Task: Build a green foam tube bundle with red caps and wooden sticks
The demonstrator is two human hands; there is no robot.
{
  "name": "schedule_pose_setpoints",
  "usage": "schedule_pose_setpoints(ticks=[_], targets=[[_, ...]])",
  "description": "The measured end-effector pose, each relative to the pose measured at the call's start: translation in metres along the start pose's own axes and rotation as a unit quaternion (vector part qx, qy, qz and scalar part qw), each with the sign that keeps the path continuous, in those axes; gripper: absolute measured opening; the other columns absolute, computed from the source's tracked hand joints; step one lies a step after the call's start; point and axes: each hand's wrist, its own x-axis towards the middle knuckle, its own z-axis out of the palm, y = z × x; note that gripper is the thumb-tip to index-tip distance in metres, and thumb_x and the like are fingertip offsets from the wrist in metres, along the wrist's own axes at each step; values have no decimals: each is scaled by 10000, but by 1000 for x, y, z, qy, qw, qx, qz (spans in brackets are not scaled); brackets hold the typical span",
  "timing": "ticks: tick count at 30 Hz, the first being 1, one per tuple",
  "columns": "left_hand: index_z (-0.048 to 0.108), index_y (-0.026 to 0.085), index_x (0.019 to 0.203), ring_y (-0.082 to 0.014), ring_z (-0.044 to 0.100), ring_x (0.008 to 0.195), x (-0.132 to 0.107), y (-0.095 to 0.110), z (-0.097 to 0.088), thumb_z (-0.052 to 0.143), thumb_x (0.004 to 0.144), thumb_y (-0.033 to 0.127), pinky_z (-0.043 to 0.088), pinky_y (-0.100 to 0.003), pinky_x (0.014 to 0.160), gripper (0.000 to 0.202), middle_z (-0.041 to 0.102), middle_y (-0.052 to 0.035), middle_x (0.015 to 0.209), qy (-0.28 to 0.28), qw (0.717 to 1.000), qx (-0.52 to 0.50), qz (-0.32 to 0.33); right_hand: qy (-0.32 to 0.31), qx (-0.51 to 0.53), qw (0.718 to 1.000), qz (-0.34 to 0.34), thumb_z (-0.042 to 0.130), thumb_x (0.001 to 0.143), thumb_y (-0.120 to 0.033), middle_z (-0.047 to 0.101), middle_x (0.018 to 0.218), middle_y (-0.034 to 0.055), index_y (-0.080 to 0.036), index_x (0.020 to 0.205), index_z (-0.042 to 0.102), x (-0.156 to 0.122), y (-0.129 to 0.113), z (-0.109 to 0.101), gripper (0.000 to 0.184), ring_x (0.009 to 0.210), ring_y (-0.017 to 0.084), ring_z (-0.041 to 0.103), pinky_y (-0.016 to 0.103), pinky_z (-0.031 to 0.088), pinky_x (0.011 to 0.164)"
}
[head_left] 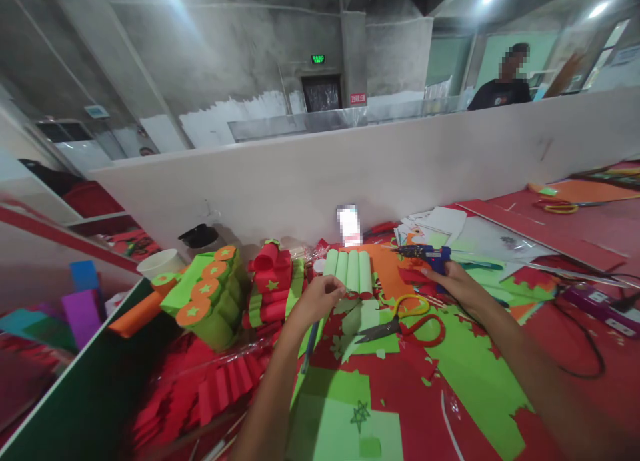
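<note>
your right hand [459, 282] is closed around the glue gun [433, 252]. your left hand [323, 297] half-curls at the near end of pale green rolls [349, 271], hold unclear.

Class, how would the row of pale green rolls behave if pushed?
The pale green rolls look like rolled craft sheet, so probably light. Packed side by side, they may resist rolling singly. Their rounded walls might dent.

Green lit sign [318, 59] above doorway [321, 94], red sign [358, 99] on pillar [355, 57], lettering too small to read
</note>
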Motion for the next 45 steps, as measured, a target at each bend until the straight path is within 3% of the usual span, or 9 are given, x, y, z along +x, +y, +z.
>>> schedule_pose_setpoints(ticks=[4,8,11,14,19,26,30,34,45], targets=[[605,130,756,-111,517,537,1,-5,1,559,753,311,382,-216,508,186,570,0,602,-6,1000,-20,-5,57,-148,983,-94,639,774,-417,690,1044,70,-184,1100,614,4,-3,-12,402,979,277,617,411,475,872],[609,128,755,-110,522,532,0,-5,1,582,749,349,386,-217,504,223,607,-21,627,-5,999,-35,-19,148,-265,942,-143,585,789,-426,684,994,96,-164,1090,611,9,-2,-27,401,911,276,617,380,473,813],[613,128,729,-105,522,524,0,-1,2,607,729,344,389,-216,507,216,630,-31,638,-4,998,-52,-24,212,-284,924,-142,571,785,-444,681,898,104,-157,1046,612,10,-3,-35,390,754,256,629,354,490,688],[612,127,696,-100,521,520,0,3,1,629,707,327,396,-218,515,201,642,-35,641,-5,997,-65,-29,249,-242,932,-102,562,788,-474,647,689,62,-169,932,620,5,-9,-38,343,546,209,584,317,465,529],[608,125,695,-105,516,523,0,3,2,614,719,331,392,-222,512,207,624,-30,620,2,998,-53,-29,156,-115,972,-135,584,799,-456,539,529,2,-194,668,582,-7,-25,-26,294,523,159,532,277,454,545],[598,133,709,-99,490,530,-2,15,9,620,731,363,369,-214,503,232,589,-9,611,-10,997,-67,-24,26,74,994,-76,706,711,-435,493,501,-33,-189,646,539,-21,-26,24,305,436,110,443,249,380,438],[606,133,744,-97,505,564,-4,27,19,627,737,367,396,-212,538,234,609,-20,666,-36,994,-101,-22,-9,60,997,-56,721,700,-412,548,598,-27,-193,858,605,-31,-24,60,293,509,126,485,249,409,491],[599,139,742,-90,493,554,-4,36,30,619,749,354,391,-211,536,216,582,-4,647,-49,991,-121,-19,-26,44,998,-32,732,673,-417,612,675,0,-188,878,632,-36,-18,83,324,590,156,546,267,450,558],[585,143,740,-99,494,556,-1,36,50,606,749,344,394,-223,541,202,546,7,622,-54,991,-122,-17,-29,38,999,-3,685,712,-384,554,540,-32,-184,736,618,-37,-16,90,213,451,116,473,243,388,458]])
